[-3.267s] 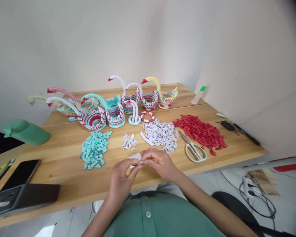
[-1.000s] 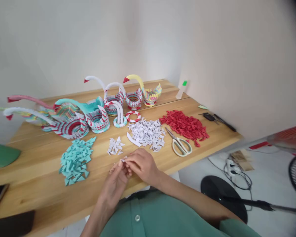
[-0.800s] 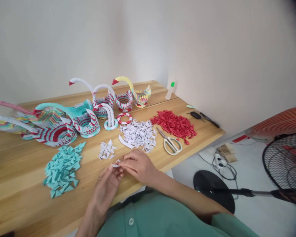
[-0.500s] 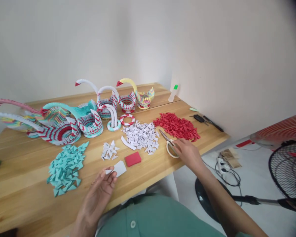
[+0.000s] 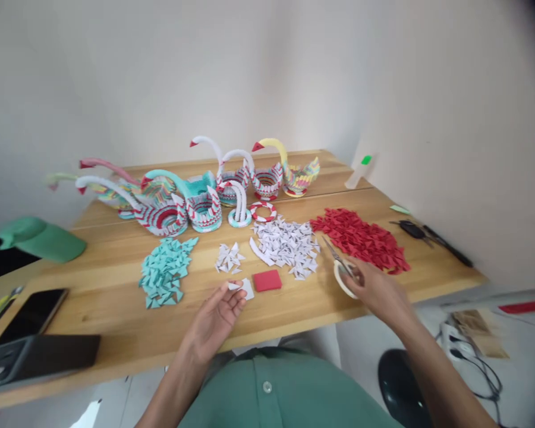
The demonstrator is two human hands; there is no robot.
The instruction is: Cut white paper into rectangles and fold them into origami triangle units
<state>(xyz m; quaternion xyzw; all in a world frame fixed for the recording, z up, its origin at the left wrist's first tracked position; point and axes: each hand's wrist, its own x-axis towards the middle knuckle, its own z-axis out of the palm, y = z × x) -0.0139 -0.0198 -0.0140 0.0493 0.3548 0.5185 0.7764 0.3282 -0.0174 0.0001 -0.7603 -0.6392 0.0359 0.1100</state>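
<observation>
My left hand holds a small white paper rectangle by its near end, low over the wooden table. A red paper rectangle lies just right of it. My right hand grips the white-handled scissors at the table's right front, blades pointing away toward the red pile. Piles of folded paper triangles lie beyond: teal, a small white one, a large white one and red.
Several folded-paper swans and baskets stand along the back. A green cap, a phone and a dark case sit at the left. Keys and a pen lie at the right edge, a glue bottle by the wall.
My hands parted: the right one left the paper, reached right and took hold of the scissors. The left kept the white paper. A red paper now lies uncovered. My view swung back left.
</observation>
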